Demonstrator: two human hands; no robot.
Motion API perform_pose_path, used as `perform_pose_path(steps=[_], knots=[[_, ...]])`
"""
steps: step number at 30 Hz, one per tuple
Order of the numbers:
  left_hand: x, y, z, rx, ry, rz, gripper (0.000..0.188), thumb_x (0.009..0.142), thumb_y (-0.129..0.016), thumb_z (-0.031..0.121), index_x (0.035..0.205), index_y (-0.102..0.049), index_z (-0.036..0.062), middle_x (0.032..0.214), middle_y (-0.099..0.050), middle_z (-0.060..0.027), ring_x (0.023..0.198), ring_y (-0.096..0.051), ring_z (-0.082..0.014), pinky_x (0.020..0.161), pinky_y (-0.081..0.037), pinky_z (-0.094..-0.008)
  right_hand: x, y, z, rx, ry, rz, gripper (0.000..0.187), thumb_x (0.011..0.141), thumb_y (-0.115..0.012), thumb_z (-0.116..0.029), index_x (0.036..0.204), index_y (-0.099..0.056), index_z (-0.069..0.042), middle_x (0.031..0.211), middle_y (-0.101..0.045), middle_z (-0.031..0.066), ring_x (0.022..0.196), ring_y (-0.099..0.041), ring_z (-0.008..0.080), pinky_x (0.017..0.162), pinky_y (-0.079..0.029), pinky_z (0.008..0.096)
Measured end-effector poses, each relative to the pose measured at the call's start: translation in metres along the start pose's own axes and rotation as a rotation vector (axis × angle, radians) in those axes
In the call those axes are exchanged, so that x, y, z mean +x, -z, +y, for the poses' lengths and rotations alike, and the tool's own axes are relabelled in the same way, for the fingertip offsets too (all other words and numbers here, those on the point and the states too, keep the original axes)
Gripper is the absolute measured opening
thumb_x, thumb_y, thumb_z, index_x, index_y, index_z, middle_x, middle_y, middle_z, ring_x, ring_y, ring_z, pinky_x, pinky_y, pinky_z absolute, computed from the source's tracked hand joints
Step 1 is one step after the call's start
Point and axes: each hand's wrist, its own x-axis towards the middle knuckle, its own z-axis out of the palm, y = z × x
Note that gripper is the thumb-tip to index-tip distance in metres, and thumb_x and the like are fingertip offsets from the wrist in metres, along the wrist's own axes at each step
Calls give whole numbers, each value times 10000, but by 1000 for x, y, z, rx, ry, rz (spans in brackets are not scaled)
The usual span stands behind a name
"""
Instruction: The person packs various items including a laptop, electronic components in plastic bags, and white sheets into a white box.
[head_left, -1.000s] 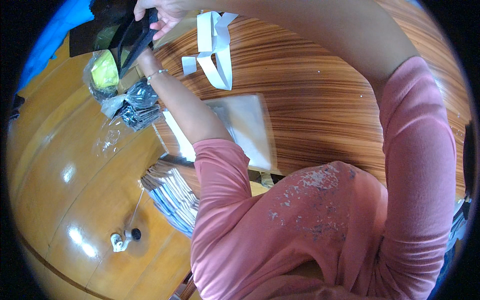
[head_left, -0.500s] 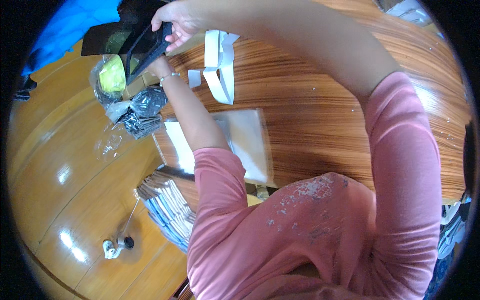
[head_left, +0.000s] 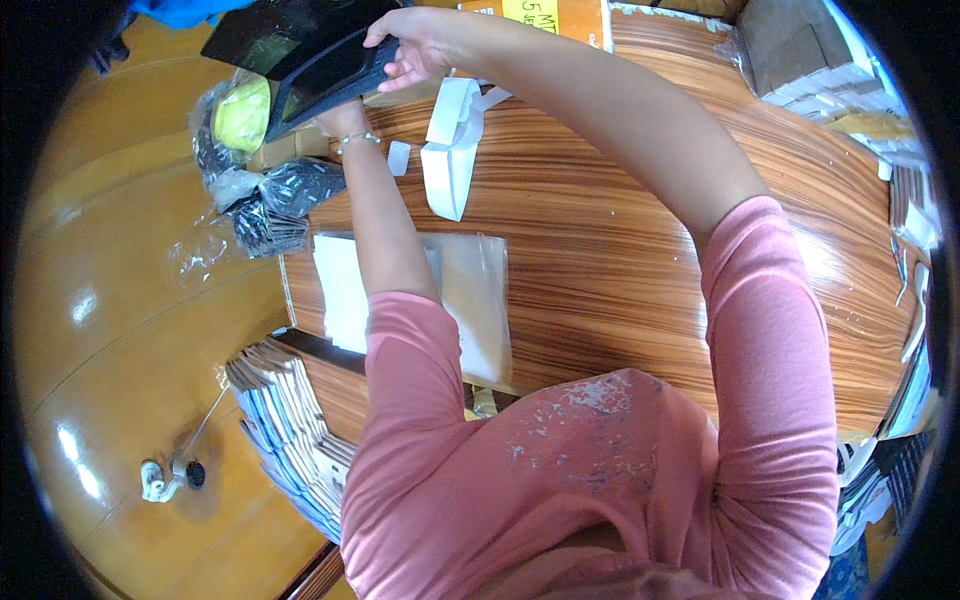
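Both hands are at a black folding case (head_left: 335, 72) with a raised rectangular frame and a dark, glossy flap, held above the table's far left part. My right hand (head_left: 418, 45) is closed at the case's right edge, thumb on top and the other fingers curled by the rim. From below, my left hand (head_left: 342, 118) supports the near side; its fingers are hidden behind the case. Close to the hands lie a folded white paper strip (head_left: 452, 150) and a small white card (head_left: 399, 158).
Plastic-bagged black items (head_left: 290, 190) and a yellow-green roll-like thing (head_left: 242, 113) stand left of the hands. White sheets (head_left: 340, 290) and clear plastic sleeves (head_left: 477, 300) lie nearer me. Stacked boxes (head_left: 810, 55) fill the far right. A stack of folded packets (head_left: 290, 425) sits lower left.
The black case has turned to lie flatter, showing more of its framed face, and both hands have moved with it. The whole view has shifted, bringing the far boxes into sight.
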Motion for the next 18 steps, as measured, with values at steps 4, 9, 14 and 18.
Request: perform_pose_path(steps=[4,9,14,18], knots=[[3,10,-26,102,-53,-13,474,724,-589,359,1072,-576,36,1122,-560,-177,1034,-514,-349,893,-377,-425,-15,-10,5,-12,-32,65,262,738,-564,-139,958,-436,-77,822,-525,92,509,-449,140,637,-559,423],[-2,36,-60,272,-374,-60,424,816,-433,327,1080,-570,25,1121,-545,-196,1101,-410,-403,964,-249,-529,-20,-29,13,-83,-2,155,221,759,-567,-151,926,-439,-84,777,-460,43,617,-429,138,727,-537,400],[-36,38,2,535,-412,-355,415,880,-281,249,1010,-595,11,1164,-518,-177,1172,-353,-369,984,-91,-627,-23,-6,5,-76,44,314,222,758,-564,-142,935,-437,-99,790,-458,57,625,-436,151,725,-532,409],[-22,49,-10,563,-393,-391,437,878,-299,291,1102,-543,6,1218,-484,-170,1202,-346,-364,967,-90,-649,-29,-19,6,-66,40,273,227,751,-571,-142,935,-444,-101,797,-460,63,647,-457,163,732,-531,416]])
